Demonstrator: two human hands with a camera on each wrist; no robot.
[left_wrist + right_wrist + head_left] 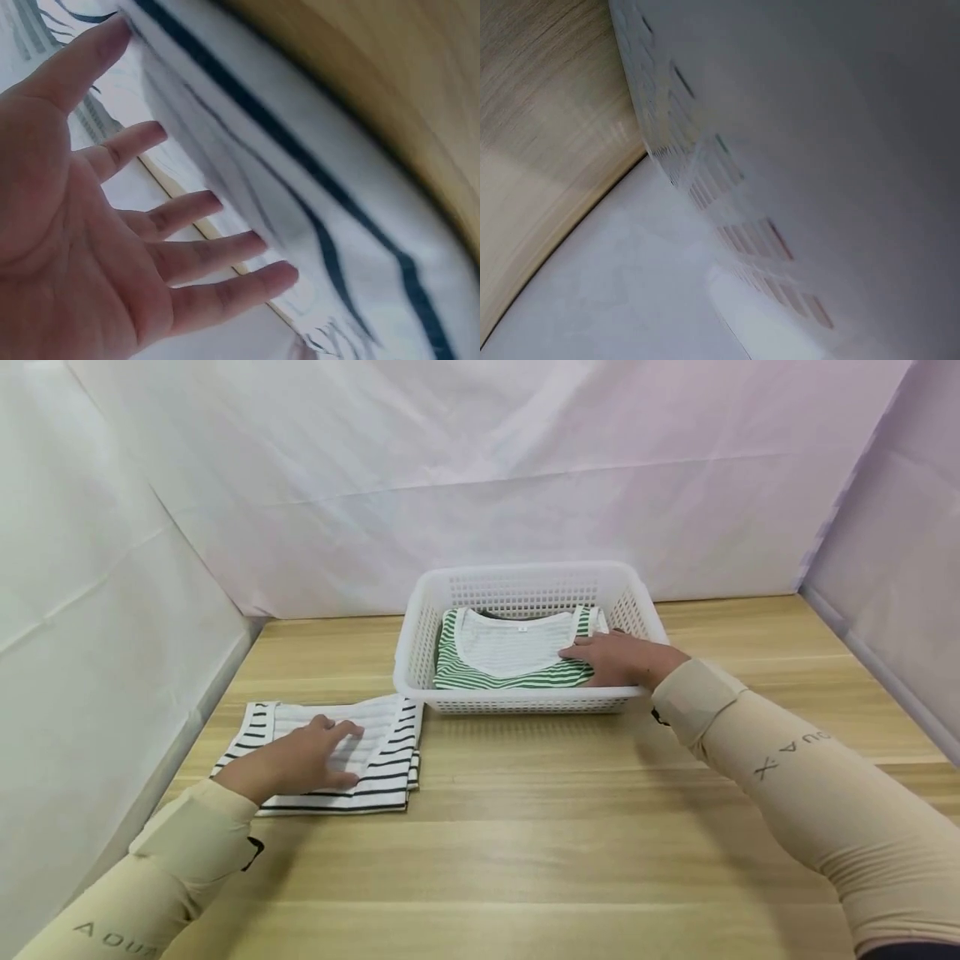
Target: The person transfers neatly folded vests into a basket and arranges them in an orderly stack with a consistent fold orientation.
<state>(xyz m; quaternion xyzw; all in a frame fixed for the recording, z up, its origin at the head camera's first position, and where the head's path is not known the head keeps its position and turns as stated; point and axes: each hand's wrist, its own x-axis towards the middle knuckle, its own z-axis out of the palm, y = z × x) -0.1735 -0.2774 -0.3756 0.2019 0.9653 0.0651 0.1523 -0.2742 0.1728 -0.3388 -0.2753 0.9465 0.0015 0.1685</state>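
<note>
A folded white shirt with black stripes (382, 772) lies on the table at the left. My left hand (311, 760) is over it, and in the left wrist view its fingers (232, 296) are spread and fairly straight with nothing held between them. Inside the white plastic basket (525, 695) lies a folded green-and-white striped shirt (480, 672). My right hand (618, 658) reaches over the basket's right end, its fingers extended on that shirt's right side. The basket wall (840, 195) blocks the right hand from the right wrist view.
The wooden table (525, 852) spreads in front of the basket and to its right. White cloth walls (525, 518) close off the back and both sides. Something dark shows behind the green-striped shirt in the basket.
</note>
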